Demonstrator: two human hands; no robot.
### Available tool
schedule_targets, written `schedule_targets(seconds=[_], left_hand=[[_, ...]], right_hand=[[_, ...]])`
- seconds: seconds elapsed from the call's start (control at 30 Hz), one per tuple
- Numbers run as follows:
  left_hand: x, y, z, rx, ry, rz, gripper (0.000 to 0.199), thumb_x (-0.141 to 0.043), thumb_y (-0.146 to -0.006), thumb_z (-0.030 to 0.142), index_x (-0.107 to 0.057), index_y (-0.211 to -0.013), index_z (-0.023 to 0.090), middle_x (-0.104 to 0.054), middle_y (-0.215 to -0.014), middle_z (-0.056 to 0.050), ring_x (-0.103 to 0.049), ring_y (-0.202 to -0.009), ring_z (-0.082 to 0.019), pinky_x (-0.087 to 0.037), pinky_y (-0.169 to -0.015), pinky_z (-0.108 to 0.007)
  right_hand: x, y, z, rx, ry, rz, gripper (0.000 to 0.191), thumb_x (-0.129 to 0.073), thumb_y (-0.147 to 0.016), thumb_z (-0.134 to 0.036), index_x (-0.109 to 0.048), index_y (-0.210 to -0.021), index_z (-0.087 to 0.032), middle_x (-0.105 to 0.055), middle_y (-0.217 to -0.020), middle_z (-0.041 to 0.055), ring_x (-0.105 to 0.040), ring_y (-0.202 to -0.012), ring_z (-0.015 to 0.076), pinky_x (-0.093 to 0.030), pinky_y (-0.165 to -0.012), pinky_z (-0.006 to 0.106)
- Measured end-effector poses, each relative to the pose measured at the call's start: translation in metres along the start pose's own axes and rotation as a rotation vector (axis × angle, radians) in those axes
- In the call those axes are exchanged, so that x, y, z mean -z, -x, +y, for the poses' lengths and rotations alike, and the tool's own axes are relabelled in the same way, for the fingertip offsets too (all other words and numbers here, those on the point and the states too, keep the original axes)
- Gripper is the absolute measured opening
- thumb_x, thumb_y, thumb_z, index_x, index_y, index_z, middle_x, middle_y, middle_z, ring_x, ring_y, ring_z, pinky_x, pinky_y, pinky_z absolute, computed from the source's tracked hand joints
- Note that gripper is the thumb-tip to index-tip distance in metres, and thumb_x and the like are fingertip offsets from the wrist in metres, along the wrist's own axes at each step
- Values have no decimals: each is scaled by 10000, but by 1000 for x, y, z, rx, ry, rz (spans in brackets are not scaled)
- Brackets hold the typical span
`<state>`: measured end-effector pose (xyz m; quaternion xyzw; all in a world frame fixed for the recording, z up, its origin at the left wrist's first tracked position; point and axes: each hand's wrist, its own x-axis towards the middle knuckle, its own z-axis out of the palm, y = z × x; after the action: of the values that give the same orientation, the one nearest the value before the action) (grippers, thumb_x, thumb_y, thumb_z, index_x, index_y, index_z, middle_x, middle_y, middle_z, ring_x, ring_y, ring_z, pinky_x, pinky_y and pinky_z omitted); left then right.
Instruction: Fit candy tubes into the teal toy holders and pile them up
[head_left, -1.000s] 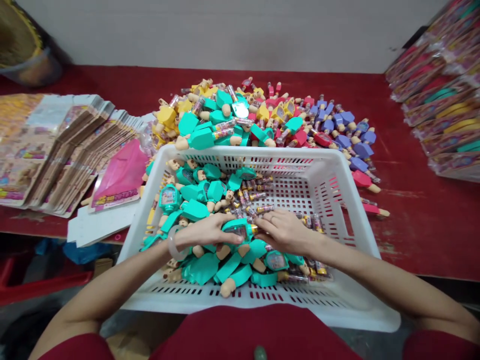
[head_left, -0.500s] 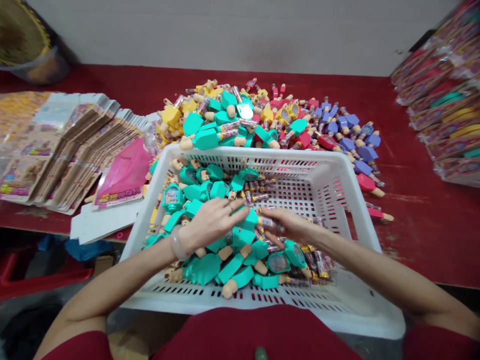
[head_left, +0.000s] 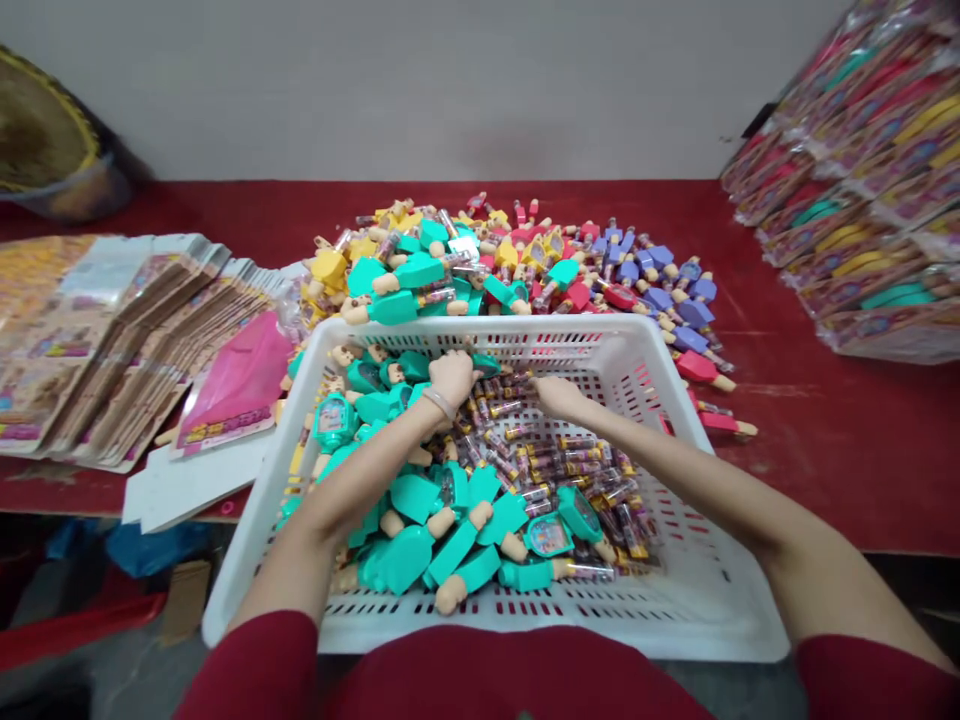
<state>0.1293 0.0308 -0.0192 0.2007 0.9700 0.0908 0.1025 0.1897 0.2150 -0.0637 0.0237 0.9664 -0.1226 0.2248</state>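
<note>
Basket: before us; inside, toys mostly left, tubes right.
Bench: we see heap behind basket, cards left, packets right.

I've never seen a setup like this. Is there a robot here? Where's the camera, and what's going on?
No robot: these are a person's two bare hands, seen by a camera worn on the head, looking forward and down. Both reach into a white basket holding teal pieces and small clear tubes. The left hand is by a teal piece near the far side; the right hand is at the tubes. Whether either grips anything is hard to tell. Behind, on the red table, lies a multicoloured pile, with printed cards to the left and packed goods to the right.
</note>
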Motion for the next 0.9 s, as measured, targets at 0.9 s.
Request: schedule_targets(seconds=[0.9], left_hand=[[53, 142, -47, -383, 657, -443, 490, -580, -812, 574, -577, -1135, 205, -622, -1023, -53, -567, -907, -213, -424, -726, -285]], right_hand=[[1, 125, -53, 863, -5, 488, 305, -438, -965, -365, -545, -1114, -122, -645, -782, 71, -576, -697, 180, -377, -621, 299]])
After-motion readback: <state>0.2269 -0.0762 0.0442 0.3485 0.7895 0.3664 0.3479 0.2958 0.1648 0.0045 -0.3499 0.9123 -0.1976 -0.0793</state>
